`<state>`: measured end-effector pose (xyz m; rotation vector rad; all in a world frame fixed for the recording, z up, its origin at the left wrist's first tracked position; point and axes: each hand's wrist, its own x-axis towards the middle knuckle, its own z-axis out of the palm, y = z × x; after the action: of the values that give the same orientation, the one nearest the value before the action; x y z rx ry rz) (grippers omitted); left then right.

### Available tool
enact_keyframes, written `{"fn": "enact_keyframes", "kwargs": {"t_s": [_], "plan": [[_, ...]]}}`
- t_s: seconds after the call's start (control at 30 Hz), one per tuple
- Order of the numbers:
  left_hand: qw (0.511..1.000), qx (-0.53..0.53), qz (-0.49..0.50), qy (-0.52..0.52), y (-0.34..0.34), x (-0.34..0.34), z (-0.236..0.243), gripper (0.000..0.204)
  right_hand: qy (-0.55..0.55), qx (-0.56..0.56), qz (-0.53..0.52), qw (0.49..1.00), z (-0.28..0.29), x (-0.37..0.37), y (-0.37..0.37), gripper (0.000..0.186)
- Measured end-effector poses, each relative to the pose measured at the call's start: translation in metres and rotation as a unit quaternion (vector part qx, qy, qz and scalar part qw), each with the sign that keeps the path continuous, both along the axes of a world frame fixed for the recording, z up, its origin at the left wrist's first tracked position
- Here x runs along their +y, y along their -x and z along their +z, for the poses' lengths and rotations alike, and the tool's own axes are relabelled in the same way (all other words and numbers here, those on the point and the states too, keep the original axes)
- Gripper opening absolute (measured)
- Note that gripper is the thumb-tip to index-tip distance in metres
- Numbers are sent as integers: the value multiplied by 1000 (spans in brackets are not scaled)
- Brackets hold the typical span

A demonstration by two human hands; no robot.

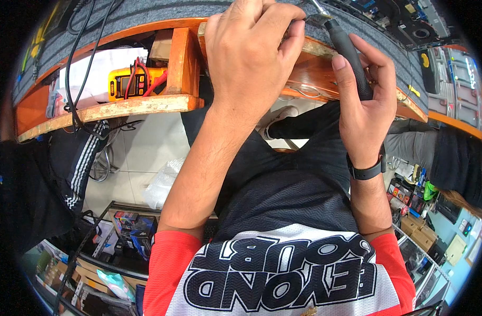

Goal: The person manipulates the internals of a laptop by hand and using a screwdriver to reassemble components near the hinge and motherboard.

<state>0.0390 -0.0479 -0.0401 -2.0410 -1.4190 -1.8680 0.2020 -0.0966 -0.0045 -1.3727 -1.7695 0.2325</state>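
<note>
My right hand [367,95] is wrapped round the textured black grip of a hand tool [346,55]. A shiny metal shaft runs from that grip up past the top edge, so I cannot tell the tool's kind. Close to the shaft, my left hand [251,58] is closed, its thumb and index finger bent together. A small glossy metallic piece [318,20] shows between its fingertips and the tool; whether they grip it is hidden. Both hands are over the front edge of the workbench [299,45]. At the far right lies an opened electronic device [409,23] with a round fan.
An open wooden shelf at left holds a yellow multimeter [129,82] with red leads and white papers [99,68]. Black cables [72,79] hang over its edge. People stand close on both sides. Behind me is a metal rack [101,221] with boxes.
</note>
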Motion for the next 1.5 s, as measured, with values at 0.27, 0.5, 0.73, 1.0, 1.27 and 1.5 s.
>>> {"fn": "enact_keyframes", "kwargs": {"t_s": [0.27,0.5,0.73,1.0,1.27,1.5], "plan": [[1000,3,1,3,0,-1,0,20,0,-4,2,1000,2,1,0,35],[1000,1,0,0,0,-1,0,19,16,16,0,1000,2,0,5,35],[1000,-2,-5,7,1,-1,0,19,275,361,50,890,16,-6,16,32],[997,-42,-46,55,8,0,11,19,344,455,78,818,25,-5,18,34],[994,-38,-25,104,11,31,24,34,400,529,84,744,31,-8,23,32],[962,-111,-66,240,10,31,35,34,434,625,111,639,34,-8,23,30]]}}
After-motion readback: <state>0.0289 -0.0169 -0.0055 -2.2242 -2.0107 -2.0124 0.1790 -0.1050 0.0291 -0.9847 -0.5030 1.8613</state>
